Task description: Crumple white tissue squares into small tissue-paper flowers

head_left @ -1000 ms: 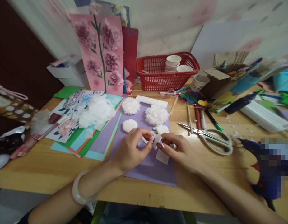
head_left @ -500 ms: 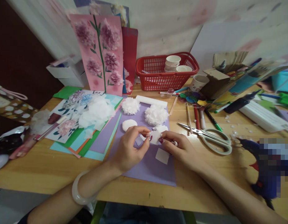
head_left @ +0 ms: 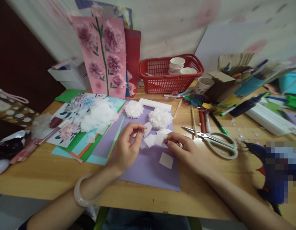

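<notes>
My left hand (head_left: 129,147) pinches the edge of a thin white paper square (head_left: 148,129) between thumb and fingers. Opposite it, my right hand (head_left: 185,147) has its fingertips closed on another white paper piece (head_left: 159,139). Between the hands lies a loose paper square (head_left: 150,141), and one more square (head_left: 166,160) rests nearer me on the purple sheet (head_left: 150,175). Two fluffy white paper flowers, one left (head_left: 134,109) and one right (head_left: 160,118), sit just beyond the hands. A white round piece behind my left hand is mostly covered.
Scissors (head_left: 210,140) and a blue glue gun (head_left: 265,169) lie to the right. A red basket (head_left: 162,80) with paper cups stands at the back. On the left, coloured sheets (head_left: 95,158) carry a heap of white paper pieces (head_left: 100,113). A pink flower picture (head_left: 100,57) leans upright.
My left hand has drawn away to the left from my right hand, with a paper square in its fingers. The squares between the hands are now spread apart, and the round piece became covered.
</notes>
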